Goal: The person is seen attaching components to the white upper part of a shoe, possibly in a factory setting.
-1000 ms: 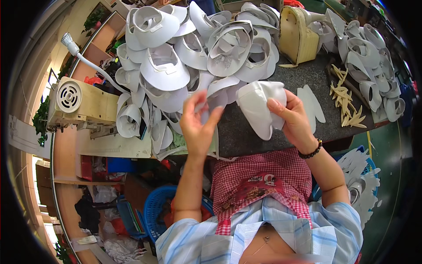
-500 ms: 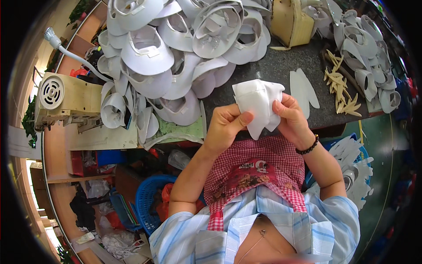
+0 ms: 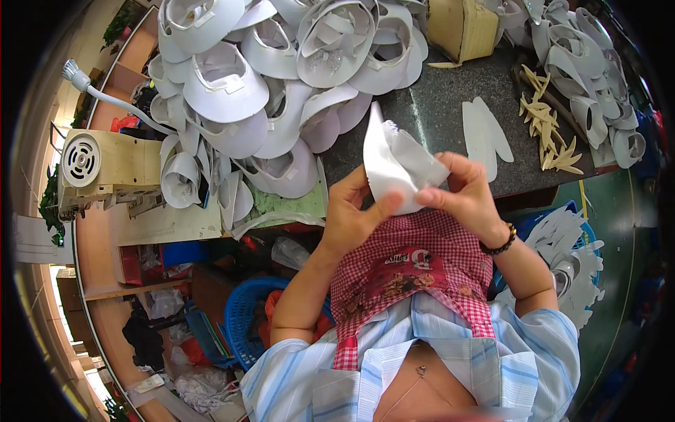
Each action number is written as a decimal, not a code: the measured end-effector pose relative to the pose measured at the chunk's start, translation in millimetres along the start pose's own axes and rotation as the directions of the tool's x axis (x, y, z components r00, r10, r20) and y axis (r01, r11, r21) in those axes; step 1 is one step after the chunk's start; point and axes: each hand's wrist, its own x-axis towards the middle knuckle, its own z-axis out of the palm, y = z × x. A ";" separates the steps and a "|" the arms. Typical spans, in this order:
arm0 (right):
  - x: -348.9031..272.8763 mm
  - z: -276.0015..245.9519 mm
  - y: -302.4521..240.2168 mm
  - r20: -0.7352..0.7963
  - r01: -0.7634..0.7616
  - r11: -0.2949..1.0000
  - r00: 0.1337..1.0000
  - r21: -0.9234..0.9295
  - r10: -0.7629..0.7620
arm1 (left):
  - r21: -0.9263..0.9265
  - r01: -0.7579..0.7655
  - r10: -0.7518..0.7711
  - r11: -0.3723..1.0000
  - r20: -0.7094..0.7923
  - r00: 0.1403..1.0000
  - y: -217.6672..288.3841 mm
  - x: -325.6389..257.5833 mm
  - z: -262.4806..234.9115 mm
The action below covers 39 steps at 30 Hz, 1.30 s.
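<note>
Pinching a white folded piece [image 3: 390,165] from both sides, the two hands are closed on it. Left hand [image 3: 355,214]: thumb laid on the near face at the lower left, fingers mostly hidden behind. Right hand [image 3: 467,197]: thumb and forefinger at the right edge, thumb near the lower corner; a dark beaded bracelet [image 3: 499,240] circles that wrist. Piece stands tilted, one peak pointing up, its sides bent apart; from where I stand it is in front of the person, at the near edge of the dark tabletop [image 3: 446,95], just above the red checked apron [image 3: 415,239].

Just right of the right hand, flat on the tabletop: long white cutouts [image 3: 485,133], overlapping. Farther right, a heap of cream curved strips [image 3: 548,126]. Beyond, a yellowish block [image 3: 460,32]. To the left, a large pile of white visor shapes [image 3: 228,91]; beside it, a cream machine [image 3: 112,162] and a bendable lamp [image 3: 105,97]. Below the table, left: a blue basket [image 3: 241,320].
</note>
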 end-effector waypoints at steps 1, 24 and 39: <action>-4.8 6.6 2.1 -0.044 0.033 0.999 0.998 -0.026 -0.034 | 0.001 0.007 -0.007 1.000 -0.002 1.000 -2.7 -2.7 1.7; -21.1 -47.6 17.1 -0.166 -0.228 0.966 0.964 -0.122 0.206 | 0.703 -0.643 0.305 -0.303 0.711 0.634 -32.5 6.2 -10.9; -16.5 4.6 30.7 -0.136 -0.403 0.848 0.915 -0.344 0.379 | 0.942 -0.276 0.155 0.192 0.249 0.956 -34.4 -12.3 12.8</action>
